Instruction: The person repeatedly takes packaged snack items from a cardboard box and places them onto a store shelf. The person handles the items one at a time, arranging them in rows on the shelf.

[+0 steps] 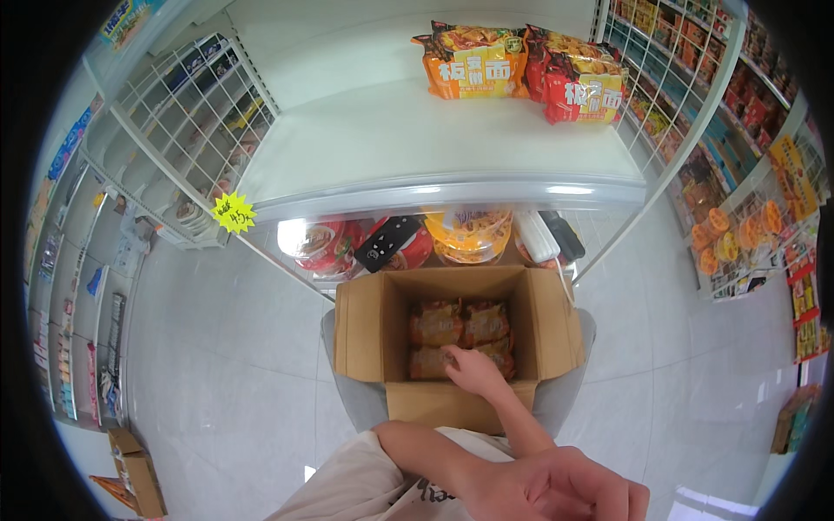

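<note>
An open cardboard box (554, 319) rests between my knees, its flaps folded outward. Several packets of instant noodles (435, 325) lie inside it in two columns. My right hand (479, 371) reaches into the box over the nearer packets, fingertips at the top of the near left packet (427, 363). Whether the fingers grip it is not clear. Close to the camera at the lower right, my left hand (580, 485) is raised across my body with curled fingers, and nothing shows in it. An orange noodle packet (479, 62) and red noodle packets (583, 91) stand on the shelf ahead.
The white shelf (417, 143) has wire mesh sides and a clear front rail (443, 194). Beneath it lie bowl noodles (469, 234), a black phone-like item (389, 243) and a white device (537, 236) with a cable. A yellow price tag (233, 212) hangs at the left post.
</note>
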Tool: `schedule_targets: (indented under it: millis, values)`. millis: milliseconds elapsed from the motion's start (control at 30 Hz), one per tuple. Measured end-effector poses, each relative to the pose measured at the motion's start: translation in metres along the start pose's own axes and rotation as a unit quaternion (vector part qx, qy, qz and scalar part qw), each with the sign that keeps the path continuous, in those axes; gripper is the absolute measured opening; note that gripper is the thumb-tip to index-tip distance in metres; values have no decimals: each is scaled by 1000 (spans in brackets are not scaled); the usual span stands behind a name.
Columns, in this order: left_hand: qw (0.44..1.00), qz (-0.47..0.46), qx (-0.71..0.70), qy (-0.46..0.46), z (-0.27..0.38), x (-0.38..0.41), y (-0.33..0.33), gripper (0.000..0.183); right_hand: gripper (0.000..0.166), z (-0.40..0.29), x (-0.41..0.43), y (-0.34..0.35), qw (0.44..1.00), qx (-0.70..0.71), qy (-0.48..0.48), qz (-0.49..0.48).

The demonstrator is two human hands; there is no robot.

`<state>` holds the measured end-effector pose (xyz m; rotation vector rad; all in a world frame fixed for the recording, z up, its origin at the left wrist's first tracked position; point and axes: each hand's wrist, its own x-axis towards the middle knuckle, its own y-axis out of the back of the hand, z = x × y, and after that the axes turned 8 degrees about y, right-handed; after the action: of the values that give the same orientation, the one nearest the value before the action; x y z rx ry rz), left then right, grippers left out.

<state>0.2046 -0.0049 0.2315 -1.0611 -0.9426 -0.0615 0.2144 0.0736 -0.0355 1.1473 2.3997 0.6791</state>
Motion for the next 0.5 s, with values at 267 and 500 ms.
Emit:
schedule_targets:
  millis: [267, 500]
  values:
    - [995, -67, -57, 35, 8, -6, 9, 31, 43, 1, 2, -4, 1000, -4, -4, -20]
    - [998, 61, 32, 7, 9, -10, -20, 31, 42, 0, 2, 0, 1000, -6, -18, -14]
